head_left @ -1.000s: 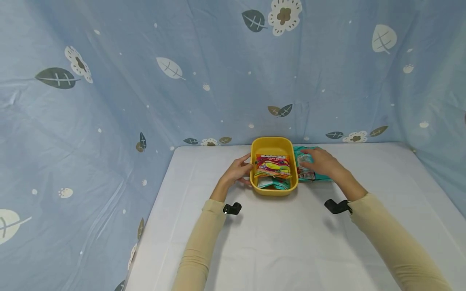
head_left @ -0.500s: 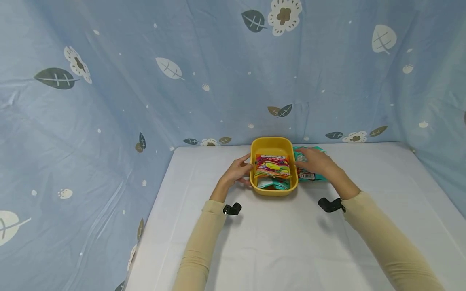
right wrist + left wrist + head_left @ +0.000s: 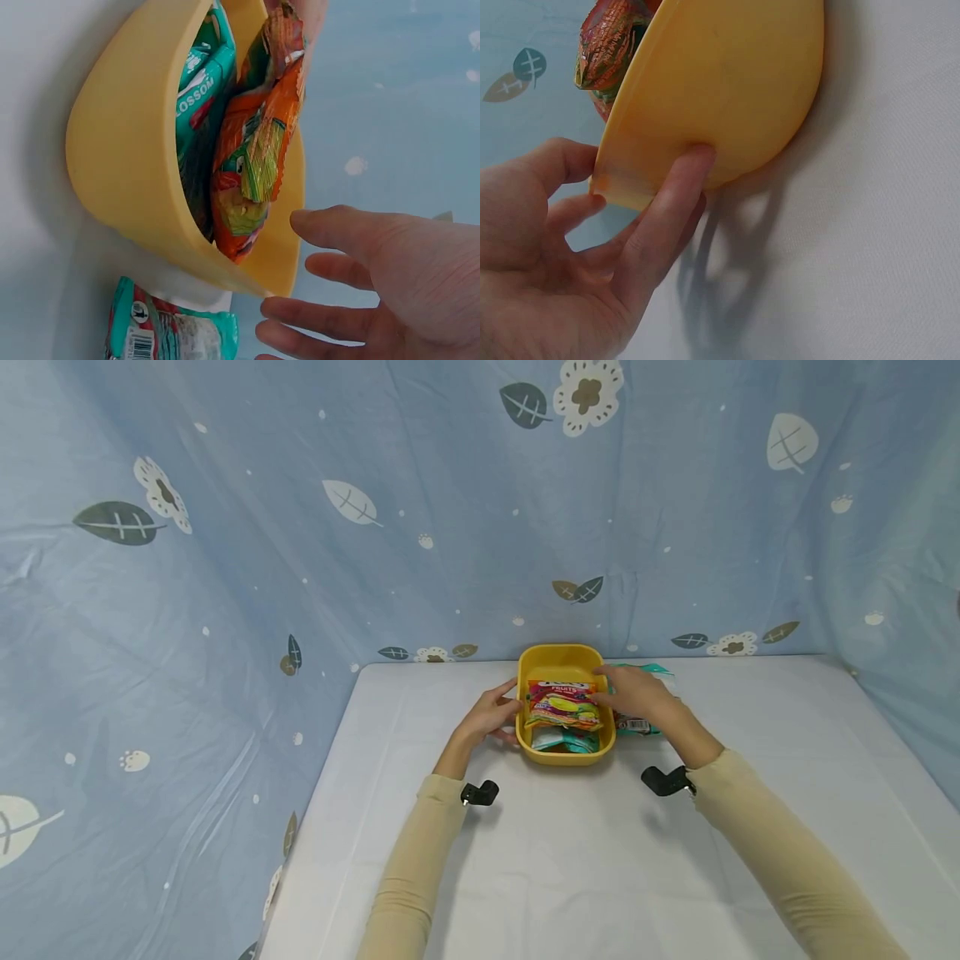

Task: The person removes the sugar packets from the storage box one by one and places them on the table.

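Note:
A yellow plastic tub [image 3: 562, 760] stands on the white table. Inside it, an orange and purple candy bag [image 3: 562, 706] printed "FRUITS" leans over a teal packet [image 3: 581, 742]. My left hand [image 3: 486, 714] touches the tub's left side; one finger presses the outer wall in the left wrist view, the others reach the rim. Over the tub's right rim is my right hand [image 3: 633, 689], thumb and fingers spread with nothing between them in the right wrist view. Another teal packet [image 3: 176, 326] lies beside the tub, partly under the right hand in the head view.
A blue curtain [image 3: 480, 527] with leaf and flower prints hangs behind and to the left of the table [image 3: 570, 860]. The table's back edge runs just beyond the tub. Each wrist carries a small black camera [image 3: 480, 792].
My right hand has moved left from above the loose teal packet to the tub's right rim, uncovering part of the packet. The left hand and the tub have stayed put.

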